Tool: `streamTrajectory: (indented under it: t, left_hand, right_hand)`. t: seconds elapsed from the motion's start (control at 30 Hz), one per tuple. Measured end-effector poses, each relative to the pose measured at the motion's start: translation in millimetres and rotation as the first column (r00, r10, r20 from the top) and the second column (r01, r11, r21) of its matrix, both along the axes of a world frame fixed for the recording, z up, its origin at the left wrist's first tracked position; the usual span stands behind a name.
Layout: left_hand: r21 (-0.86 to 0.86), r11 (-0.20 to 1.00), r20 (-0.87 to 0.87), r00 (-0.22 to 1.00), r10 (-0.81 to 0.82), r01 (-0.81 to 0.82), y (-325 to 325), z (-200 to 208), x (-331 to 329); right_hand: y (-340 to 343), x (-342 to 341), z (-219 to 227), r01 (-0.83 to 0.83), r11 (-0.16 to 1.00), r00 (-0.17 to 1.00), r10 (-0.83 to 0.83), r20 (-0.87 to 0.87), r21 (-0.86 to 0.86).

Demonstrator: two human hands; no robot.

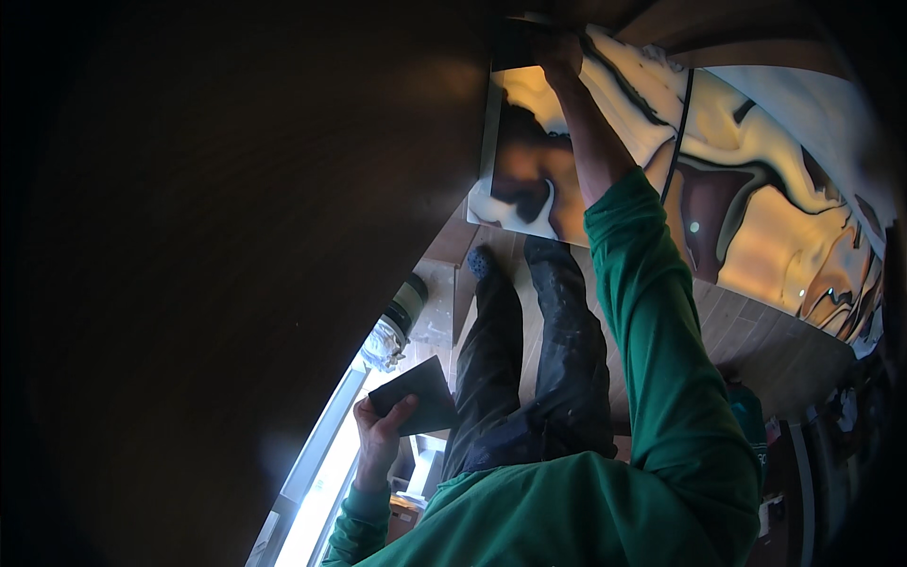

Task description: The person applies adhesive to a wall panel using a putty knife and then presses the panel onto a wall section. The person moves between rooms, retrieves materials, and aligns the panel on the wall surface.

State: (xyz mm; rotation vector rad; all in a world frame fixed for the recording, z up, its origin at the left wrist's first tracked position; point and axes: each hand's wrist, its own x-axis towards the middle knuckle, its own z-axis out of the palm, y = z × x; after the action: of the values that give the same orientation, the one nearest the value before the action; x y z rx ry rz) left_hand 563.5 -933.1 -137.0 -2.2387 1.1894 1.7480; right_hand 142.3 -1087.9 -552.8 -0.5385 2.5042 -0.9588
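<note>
A dark, flat, four-cornered plate is pinched in the left hand, with the thumb laid over its near face and the fingers behind; it is held in the air, tilted, beside the trouser legs. The right hand is stretched far forward on a bare forearm, above a glossy panel full of warped reflections. A second dark flat piece is seen just beside that hand, but the fingers are lost in shadow, so whether it is gripped or only touched cannot be told.

The plate in the left hand could be dropped, as it is held by one edge only and most of it is left unsupported. If a corner were swung outward, the trouser legs could be knocked. At the far end, the glossy panel could be scratched if a hard edge of the second piece were dragged across it. Balance could be lost through so long a reach, and a misplaced touch could be caused by the poor light beside the large dark brown surface.
</note>
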Motion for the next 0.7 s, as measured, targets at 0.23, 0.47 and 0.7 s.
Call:
streamTrajectory:
  t: [0.23, 0.47, 0.7]
  left_hand:
    - [-0.018, 1.000, 0.001, 1.000, -0.005, 0.005, 2, 1, 1]
    - [0.002, 0.997, -0.062, 0.995, -0.072, 0.072, -6, -3, -7]
    - [0.303, 0.931, -0.440, 0.836, 0.327, -0.204, -18, -49, -57]
  right_hand:
    - [-8, 6, 0, 0.063, 0.995, 0.997, -0.059, -0.049, 0.076]
    - [22, 2, 37, 0.126, 0.990, 0.978, -0.134, -0.160, -0.059]
    - [193, 86, 213, 0.658, 0.695, 0.304, 0.107, 0.947, -0.290]
